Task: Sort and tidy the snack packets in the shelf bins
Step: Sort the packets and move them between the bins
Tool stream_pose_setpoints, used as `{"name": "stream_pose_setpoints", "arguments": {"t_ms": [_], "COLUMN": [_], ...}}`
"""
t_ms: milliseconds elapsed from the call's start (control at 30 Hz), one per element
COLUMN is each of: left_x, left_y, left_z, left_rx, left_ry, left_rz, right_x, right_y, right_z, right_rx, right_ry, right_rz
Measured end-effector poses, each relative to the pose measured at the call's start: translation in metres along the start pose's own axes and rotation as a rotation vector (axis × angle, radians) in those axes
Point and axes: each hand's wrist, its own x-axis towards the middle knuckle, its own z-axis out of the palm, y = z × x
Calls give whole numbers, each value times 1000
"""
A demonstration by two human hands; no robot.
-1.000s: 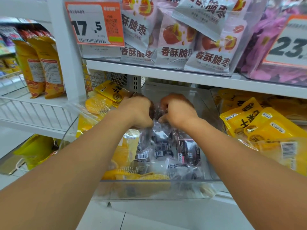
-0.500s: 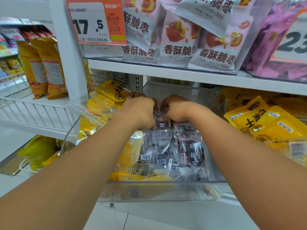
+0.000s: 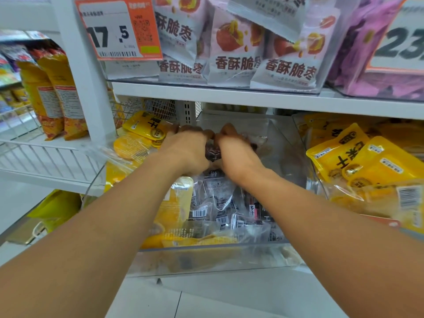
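Note:
A clear plastic bin (image 3: 231, 255) sits pulled out from the lower shelf, filled with several dark transparent snack packets (image 3: 220, 203) and a few yellow ones (image 3: 176, 203). My left hand (image 3: 188, 150) and my right hand (image 3: 236, 152) are side by side deep in the bin, fingers curled down over a dark packet (image 3: 212, 152) between them. The fingertips are hidden behind the knuckles and blurred.
Yellow packets (image 3: 358, 161) fill the bin to the right and more lie at the left (image 3: 142, 131). Above, a shelf board (image 3: 252, 97) carries a bin of pale jujube packets (image 3: 234, 53) with an orange price tag (image 3: 119, 28). A white wire shelf (image 3: 46, 157) stands left.
Both hands have pushed further back into the bin and drawn closer together, taking the dark packets at the rear with them. The view has shifted slightly.

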Motion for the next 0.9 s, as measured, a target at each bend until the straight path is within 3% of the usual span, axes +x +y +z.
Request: {"name": "stream_pose_setpoints", "arguments": {"t_ms": [100, 233, 367, 433, 567, 667, 900], "left_x": [0, 1, 1, 0, -2, -3, -7], "left_y": [1, 6, 5, 5, 0, -5, -7], "left_z": [1, 5, 8, 7, 1, -2, -1], "left_rx": [67, 125, 81, 46, -14, -33, -21], "left_ry": [19, 93, 172, 180, 79, -5, -7], "left_rz": [-18, -56, -88, -88, -40, -8, 31], "right_x": [-4, -18, -32, -34, -37, -39, -38], "right_y": [0, -10, -16, -16, -24, -24, -29], "right_z": [-5, -49, -46, -34, -21, -18, -28], "right_rx": [-76, -134, -205, -299, -471, -466, -496], "right_ry": [-56, 39, -553, -644, -587, -525, -572], "right_rz": [10, 2, -23, -5, -92, -133, -70]}}
